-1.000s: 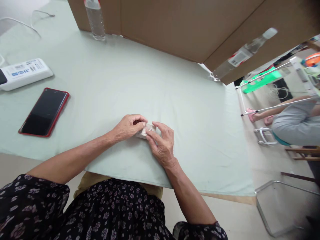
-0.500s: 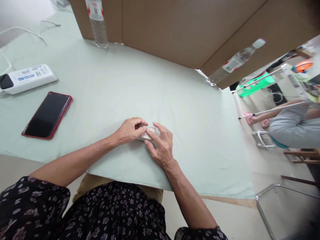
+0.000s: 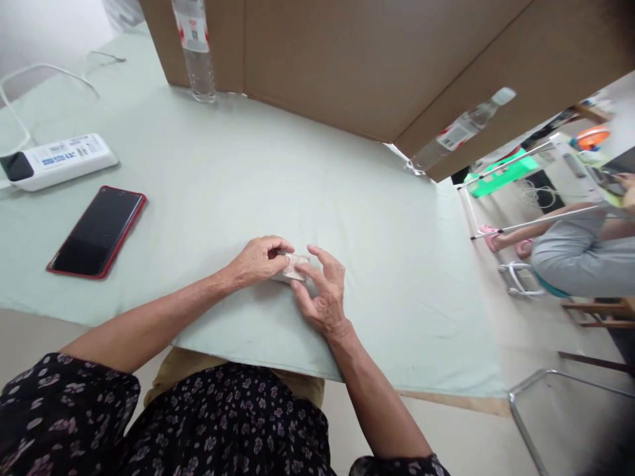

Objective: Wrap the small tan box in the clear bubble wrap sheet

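Note:
A small, pale, box-shaped packet (image 3: pixel 296 266) lies at the near middle of the table, partly hidden by my fingers. My left hand (image 3: pixel 260 259) is closed on its left end, thumb on the upper face and fingers around the far side. From the right, my right hand (image 3: pixel 325 291) reaches over it with fingers apart. Its index fingertip rests on the packet's top, and the thumb is by the near edge. Another finger stretches out past the far right corner. Print or marks on the packet are too small to read.
A phone in a red case (image 3: pixel 98 231) and a white device (image 3: pixel 62 160) with a cable lie at left. Water bottles (image 3: pixel 201 73) (image 3: pixel 459 134) stand against a cardboard panel (image 3: pixel 317 66) at the back. A seated person (image 3: pixel 580 248) is beyond the right edge.
My right index finger has drawn back slightly to the right across the packet, away from my left thumb, uncovering more of its top. My left hand keeps its hold. The view has shifted slightly.

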`<state>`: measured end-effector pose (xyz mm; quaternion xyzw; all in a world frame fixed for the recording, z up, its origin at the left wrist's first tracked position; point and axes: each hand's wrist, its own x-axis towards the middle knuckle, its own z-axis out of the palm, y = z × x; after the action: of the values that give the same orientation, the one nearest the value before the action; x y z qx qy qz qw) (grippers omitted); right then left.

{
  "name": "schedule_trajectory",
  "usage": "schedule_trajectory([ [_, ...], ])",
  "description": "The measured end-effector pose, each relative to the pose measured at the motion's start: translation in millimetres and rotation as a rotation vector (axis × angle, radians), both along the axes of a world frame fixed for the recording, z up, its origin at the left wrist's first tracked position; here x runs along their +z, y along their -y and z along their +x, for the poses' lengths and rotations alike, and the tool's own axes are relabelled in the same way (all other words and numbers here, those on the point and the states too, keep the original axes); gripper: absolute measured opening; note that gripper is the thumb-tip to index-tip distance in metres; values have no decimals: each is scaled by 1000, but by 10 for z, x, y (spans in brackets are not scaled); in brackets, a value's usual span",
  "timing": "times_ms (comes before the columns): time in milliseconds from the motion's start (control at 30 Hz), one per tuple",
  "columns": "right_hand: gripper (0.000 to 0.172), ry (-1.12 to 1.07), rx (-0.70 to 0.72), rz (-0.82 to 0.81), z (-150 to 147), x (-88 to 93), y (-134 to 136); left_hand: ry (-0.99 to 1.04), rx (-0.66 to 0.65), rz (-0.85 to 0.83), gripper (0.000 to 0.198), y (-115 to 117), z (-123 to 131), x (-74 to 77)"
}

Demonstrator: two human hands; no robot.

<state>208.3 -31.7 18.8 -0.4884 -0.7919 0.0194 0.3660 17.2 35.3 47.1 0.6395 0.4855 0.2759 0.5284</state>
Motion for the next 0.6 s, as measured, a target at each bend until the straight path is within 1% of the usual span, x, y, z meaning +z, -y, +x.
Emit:
schedule_trajectory([
  [67, 52, -62, 3, -56, 48, -1, -22, 8, 7, -5, 37, -5, -10, -6],
  [133, 70, -79, 18, -120, 92, -15, -54, 31, 7, -27, 37, -12, -23, -12],
  [200, 79, -64, 41, -179, 115, -35, -85, 49, 4, -49, 38, -18, -33, -14],
  [333, 76, -84, 78, -211, 101, -60, -105, 46, 5, -60, 37, -17, -39, -1],
  [467, 71, -213, 30, -284, 108, -59, -87, 36, 12, -62, 37, -12, -35, 14],
  [533, 63, -288, 0, -333, 134, -61, -89, 44, 22, -64, 38, -11, -32, 14],
  [600, 55, -328, 1, -334, 162, -63, -102, 59, 33, -62, 41, -11, -31, 9],
])
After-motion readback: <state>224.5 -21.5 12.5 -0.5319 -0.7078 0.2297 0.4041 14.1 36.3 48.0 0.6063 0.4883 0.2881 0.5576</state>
